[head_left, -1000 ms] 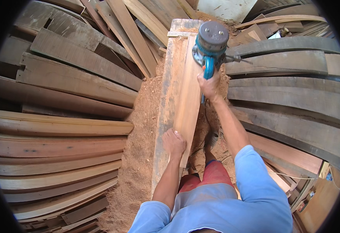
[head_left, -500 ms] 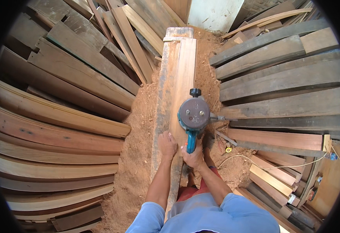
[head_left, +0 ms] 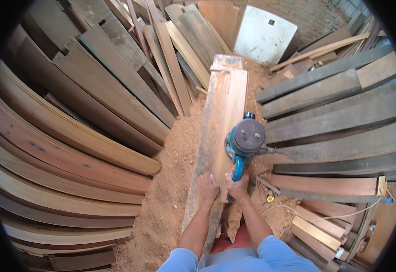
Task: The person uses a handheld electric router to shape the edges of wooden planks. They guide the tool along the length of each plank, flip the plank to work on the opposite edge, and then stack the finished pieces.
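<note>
A pale wooden board (head_left: 229,97) lies lengthwise on a weathered, dusted timber beam (head_left: 201,149). Over the board's near half is a teal power router (head_left: 246,136) with a grey round top, a knob at its far side and a metal guide sticking out rightward; its base and bit are largely hidden. My right hand (head_left: 237,186) is closed round the router's rear handle. Just left of it, my left hand (head_left: 208,187) presses on the board's left edge with curled fingers; what its fingertips grip is partly hidden.
Many planks (head_left: 71,172) are stacked along both sides, others (head_left: 329,118) reaching close on the right. A white panel (head_left: 263,34) leans at the back. Sawdust (head_left: 157,217) covers the floor. A thin cable (head_left: 318,217) and a small yellow object (head_left: 270,198) lie at lower right.
The router came back toward my body from the board's far end, then shifted slightly forward. My right hand moved with it; my left stayed on the board. The camera view has shifted.
</note>
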Available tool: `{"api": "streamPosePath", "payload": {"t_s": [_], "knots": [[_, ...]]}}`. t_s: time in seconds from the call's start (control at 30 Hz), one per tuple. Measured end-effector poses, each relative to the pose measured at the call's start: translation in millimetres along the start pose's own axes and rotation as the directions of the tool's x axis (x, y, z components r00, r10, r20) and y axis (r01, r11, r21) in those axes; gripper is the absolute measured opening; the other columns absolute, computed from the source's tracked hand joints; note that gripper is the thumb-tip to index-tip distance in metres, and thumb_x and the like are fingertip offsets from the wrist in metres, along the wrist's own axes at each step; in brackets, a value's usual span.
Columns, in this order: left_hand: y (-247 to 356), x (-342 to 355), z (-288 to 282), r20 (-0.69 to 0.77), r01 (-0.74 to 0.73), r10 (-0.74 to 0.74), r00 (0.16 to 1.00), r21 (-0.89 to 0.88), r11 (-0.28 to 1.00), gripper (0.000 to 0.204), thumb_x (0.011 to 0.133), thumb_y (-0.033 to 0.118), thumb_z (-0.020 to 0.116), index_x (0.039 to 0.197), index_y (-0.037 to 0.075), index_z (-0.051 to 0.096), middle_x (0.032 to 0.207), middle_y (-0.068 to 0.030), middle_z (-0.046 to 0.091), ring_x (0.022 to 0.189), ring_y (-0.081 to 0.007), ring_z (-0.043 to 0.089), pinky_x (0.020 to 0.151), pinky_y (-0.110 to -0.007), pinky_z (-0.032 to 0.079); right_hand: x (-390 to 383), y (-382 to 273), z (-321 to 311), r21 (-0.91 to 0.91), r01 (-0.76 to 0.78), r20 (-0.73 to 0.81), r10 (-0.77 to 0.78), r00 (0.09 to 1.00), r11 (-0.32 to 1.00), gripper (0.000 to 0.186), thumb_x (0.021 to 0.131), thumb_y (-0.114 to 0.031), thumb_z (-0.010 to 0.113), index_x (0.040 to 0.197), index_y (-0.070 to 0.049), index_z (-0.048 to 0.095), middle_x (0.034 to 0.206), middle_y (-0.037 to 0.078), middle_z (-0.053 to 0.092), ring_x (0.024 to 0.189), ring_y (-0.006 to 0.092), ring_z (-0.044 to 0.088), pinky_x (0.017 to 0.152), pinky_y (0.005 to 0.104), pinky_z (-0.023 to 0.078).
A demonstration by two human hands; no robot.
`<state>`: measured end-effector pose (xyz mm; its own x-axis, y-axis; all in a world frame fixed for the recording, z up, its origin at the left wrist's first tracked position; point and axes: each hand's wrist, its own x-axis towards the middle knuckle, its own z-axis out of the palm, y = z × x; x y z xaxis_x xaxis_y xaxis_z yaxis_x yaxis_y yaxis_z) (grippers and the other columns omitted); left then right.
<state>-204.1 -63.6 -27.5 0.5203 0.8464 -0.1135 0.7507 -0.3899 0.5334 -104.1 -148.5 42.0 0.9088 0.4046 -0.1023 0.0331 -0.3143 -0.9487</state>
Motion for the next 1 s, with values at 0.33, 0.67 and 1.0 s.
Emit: {"api": "streamPosePath", "payload": {"t_s": [0.33, 0.67, 1.0], "knots": [[7.0, -3.9, -8.3, 0.018, 0.013, -0.014, 1.0, 0.05, 0.999, 0.019, 0.098, 0.027, 0.054, 0.105, 0.012, 0.063, 0.098, -0.0167, 0.063, 0.095, -0.0389, 0.06, 0.084, -0.055, 0.044, 28.8, -24.3, -0.5, 0.076, 0.097, -0.023, -0.096, 0.995, 0.992, 0.031, 0.08, -0.005, 0.071, 0.107, 0.002, 0.057, 0.082, 0.007, 0.06, 0.072, 0.0148, 0.061, 0.073, 0.0336, 0.052], [8.6, -3.3, -1.7, -0.018, -0.016, 0.017, 1.0, 0.057, 0.998, 0.019, 0.098, 0.027, 0.053, 0.107, 0.012, 0.062, 0.096, -0.0155, 0.061, 0.093, -0.0389, 0.059, 0.081, -0.055, 0.043, 67.6, -14.8, -0.8, 0.085, 0.093, -0.025, -0.091, 0.996, 0.992, 0.03, 0.079, -0.005, 0.071, 0.105, 0.002, 0.058, 0.082, 0.01, 0.061, 0.074, 0.0191, 0.063, 0.075, 0.0364, 0.053], [3.4, -3.0, 2.2, -0.032, -0.023, 0.025, 0.999, 0.057, 0.998, 0.019, 0.098, 0.024, 0.054, 0.109, 0.011, 0.061, 0.097, -0.0157, 0.06, 0.093, -0.0388, 0.058, 0.08, -0.055, 0.042, 111.3, -11.3, 3.8, 0.067, 0.112, -0.029, -0.11, 0.994, 0.991, 0.032, 0.079, -0.007, 0.071, 0.107, 0.002, 0.058, 0.089, 0.013, 0.066, 0.08, 0.0217, 0.066, 0.079, 0.037, 0.053]]}}
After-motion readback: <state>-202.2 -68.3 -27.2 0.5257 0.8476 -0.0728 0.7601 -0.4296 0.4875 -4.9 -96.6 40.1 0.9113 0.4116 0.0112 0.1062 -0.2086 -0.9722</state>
